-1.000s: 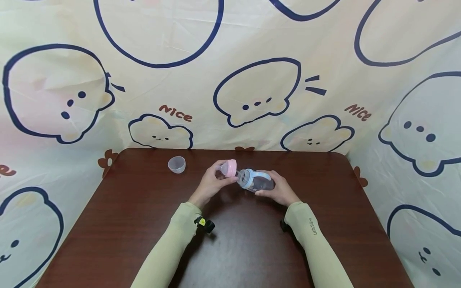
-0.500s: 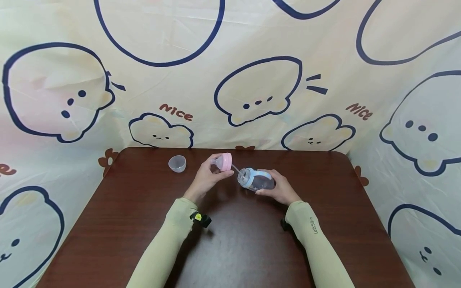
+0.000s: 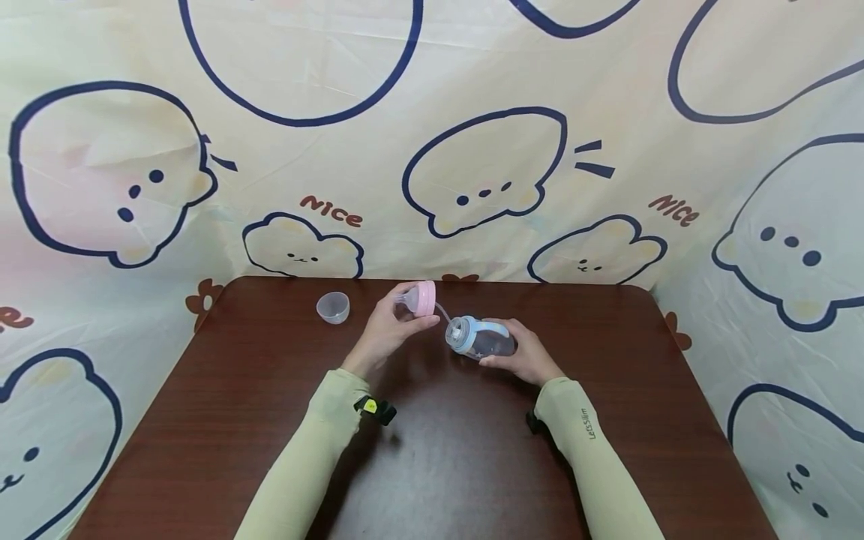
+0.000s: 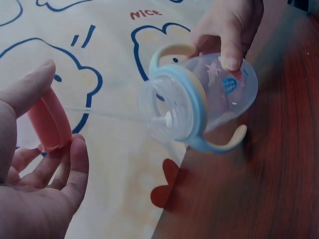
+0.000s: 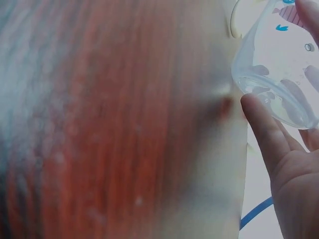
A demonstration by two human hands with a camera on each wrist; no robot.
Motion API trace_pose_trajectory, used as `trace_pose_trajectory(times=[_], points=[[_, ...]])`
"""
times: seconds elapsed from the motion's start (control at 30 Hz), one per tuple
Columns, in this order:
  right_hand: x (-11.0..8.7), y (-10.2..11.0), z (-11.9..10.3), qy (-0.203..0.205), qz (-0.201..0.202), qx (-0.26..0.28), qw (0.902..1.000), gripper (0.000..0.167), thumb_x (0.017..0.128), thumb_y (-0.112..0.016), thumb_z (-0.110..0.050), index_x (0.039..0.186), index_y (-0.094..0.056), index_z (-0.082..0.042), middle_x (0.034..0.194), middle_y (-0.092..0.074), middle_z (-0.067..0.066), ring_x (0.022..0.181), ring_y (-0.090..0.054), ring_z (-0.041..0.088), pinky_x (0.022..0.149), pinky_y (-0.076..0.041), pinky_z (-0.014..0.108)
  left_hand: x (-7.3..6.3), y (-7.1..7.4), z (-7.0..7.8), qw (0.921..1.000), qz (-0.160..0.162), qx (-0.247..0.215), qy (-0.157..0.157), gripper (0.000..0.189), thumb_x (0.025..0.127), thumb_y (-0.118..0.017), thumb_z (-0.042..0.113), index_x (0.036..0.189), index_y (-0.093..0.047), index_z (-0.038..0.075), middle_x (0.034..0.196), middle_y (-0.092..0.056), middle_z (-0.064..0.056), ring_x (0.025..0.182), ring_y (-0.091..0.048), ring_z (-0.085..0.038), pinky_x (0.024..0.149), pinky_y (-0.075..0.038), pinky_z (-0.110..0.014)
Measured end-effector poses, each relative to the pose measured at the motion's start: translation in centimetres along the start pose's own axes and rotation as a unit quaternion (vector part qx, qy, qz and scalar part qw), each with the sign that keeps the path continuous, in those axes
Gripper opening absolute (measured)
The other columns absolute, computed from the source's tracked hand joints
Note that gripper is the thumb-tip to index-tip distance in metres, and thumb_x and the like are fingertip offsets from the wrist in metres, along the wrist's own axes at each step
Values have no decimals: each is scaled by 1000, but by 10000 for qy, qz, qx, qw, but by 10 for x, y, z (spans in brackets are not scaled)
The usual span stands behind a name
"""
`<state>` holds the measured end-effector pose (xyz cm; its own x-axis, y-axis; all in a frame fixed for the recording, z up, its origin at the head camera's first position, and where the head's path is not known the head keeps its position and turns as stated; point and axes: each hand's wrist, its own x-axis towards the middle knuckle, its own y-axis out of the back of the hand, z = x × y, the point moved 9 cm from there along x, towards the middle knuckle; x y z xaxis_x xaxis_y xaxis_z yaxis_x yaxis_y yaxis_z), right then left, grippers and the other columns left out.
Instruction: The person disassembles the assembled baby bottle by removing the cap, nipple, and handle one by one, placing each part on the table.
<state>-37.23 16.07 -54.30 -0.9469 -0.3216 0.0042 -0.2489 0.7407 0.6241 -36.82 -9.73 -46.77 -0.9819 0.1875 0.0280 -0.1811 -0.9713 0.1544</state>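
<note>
The worktop (image 3: 432, 480) is dark reddish-brown with a wood grain, its far corners rounded and a pale sheen across the near middle. Toward its far left corner sits a small clear cup (image 3: 333, 308). A pale cloth (image 3: 482, 75), faintly creased, hangs behind and along both sides, printed all over with bear heads (image 3: 484, 196) in thick navy outline, several of them upside down. I can read the word "Nice" (image 3: 331, 211) in reddish brown twice on the back stretch, and brown flowers (image 3: 204, 303) peep out around the worktop's far edge.
</note>
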Motion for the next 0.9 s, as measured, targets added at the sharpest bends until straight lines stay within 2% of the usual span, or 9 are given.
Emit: trace_pose_trajectory(times=[0.37, 0.6, 0.9], points=[[0, -2, 1, 119, 35, 8, 9999, 77, 76, -93, -41, 144, -56, -34, 132, -60, 3, 116, -56, 25, 101, -46, 46, -5, 0, 4, 9999, 17, -11, -104, 70, 84, -89, 25, 144, -53, 22, 139, -54, -6, 123, -54, -30, 107, -51, -44], [0, -1, 0, 90, 16, 42, 9999, 77, 77, -93, -41, 144, -56, -34, 133, -59, 3, 118, -55, 25, 101, -47, 48, -5, 3, 6, 9998, 57, 3, -187, 72, 84, -88, 23, 145, -51, 19, 143, -53, -8, 128, -52, -30, 113, -47, -49], [0, 1, -1, 125, 25, 2, 9999, 77, 77, -92, -40, 144, -56, -35, 133, -59, 3, 117, -55, 25, 100, -46, 46, -6, 9, 9, 9997, 99, -11, -223, 70, 85, -88, 23, 145, -52, 19, 142, -54, -8, 128, -51, -31, 113, -46, -50]])
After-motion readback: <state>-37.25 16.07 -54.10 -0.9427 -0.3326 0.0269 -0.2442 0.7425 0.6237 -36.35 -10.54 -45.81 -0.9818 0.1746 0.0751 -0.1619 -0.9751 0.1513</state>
